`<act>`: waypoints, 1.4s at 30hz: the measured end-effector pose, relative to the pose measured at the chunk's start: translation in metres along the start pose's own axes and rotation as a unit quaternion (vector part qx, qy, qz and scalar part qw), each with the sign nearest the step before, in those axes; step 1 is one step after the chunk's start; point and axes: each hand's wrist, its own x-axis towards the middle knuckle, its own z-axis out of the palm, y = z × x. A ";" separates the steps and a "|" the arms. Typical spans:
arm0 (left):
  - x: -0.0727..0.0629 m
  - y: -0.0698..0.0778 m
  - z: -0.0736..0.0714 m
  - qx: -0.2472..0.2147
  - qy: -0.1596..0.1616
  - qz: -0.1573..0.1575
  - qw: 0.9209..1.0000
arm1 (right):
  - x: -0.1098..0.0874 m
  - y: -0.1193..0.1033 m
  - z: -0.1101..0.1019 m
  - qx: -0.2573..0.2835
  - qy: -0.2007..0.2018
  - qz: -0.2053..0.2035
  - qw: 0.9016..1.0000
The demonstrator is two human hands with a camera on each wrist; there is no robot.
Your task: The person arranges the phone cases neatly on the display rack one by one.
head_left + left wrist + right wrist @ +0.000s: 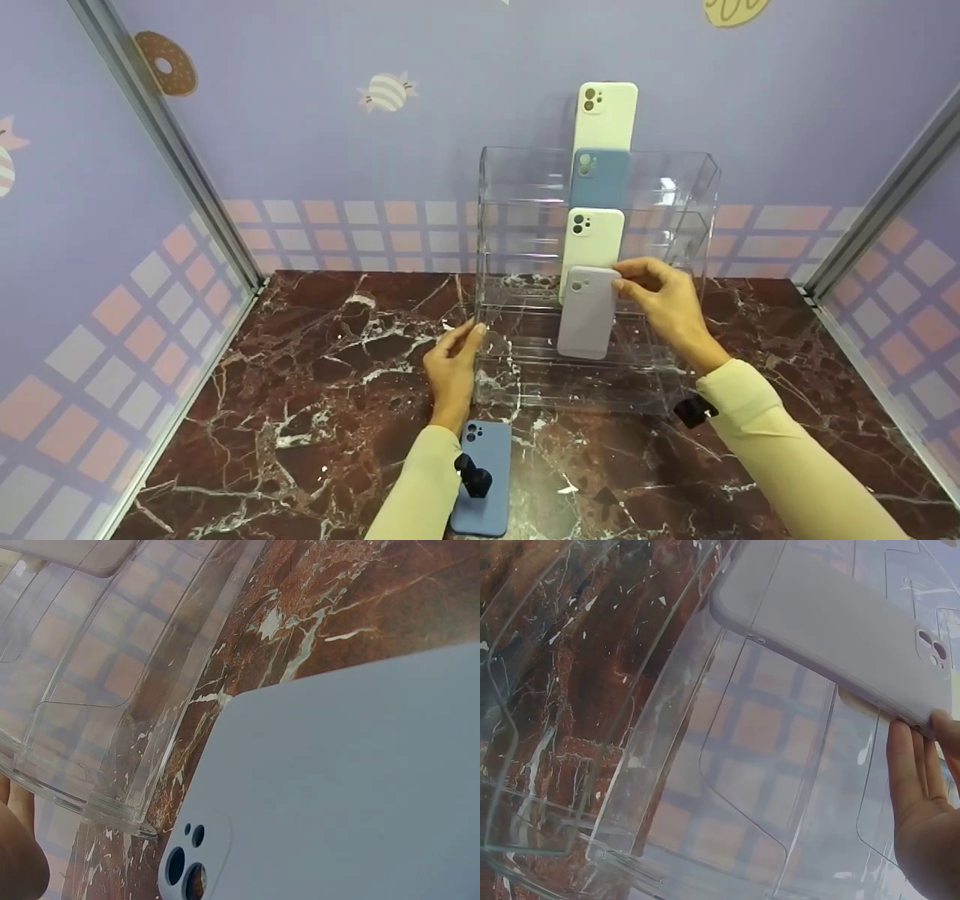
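Observation:
My right hand (664,304) pinches a pale lilac phone case (587,315) by its upper right edge, thumb in front. In the right wrist view that case (832,622) leans inside a clear tiered display rack (667,712). At the left side of the clear display rack (517,382), my left hand (452,367) holds its edge between thumb and fingers. Behind the lilac case, a white case (595,232), a blue case (600,180) and another white case (606,120) stand on higher tiers. A grey-blue case (491,450) lies on the table by my left forearm.
The dark red marbled table (337,412) bears the rack near its back side. Patterned lilac walls (450,75) rise behind and at both sides, with metal posts (172,150) at the corners. Each wrist carries a black camera mount (696,410).

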 end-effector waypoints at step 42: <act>0.000 0.000 0.001 -0.017 0.005 0.007 1.000 | -0.062 0.007 0.026 0.028 -0.008 0.001 1.000</act>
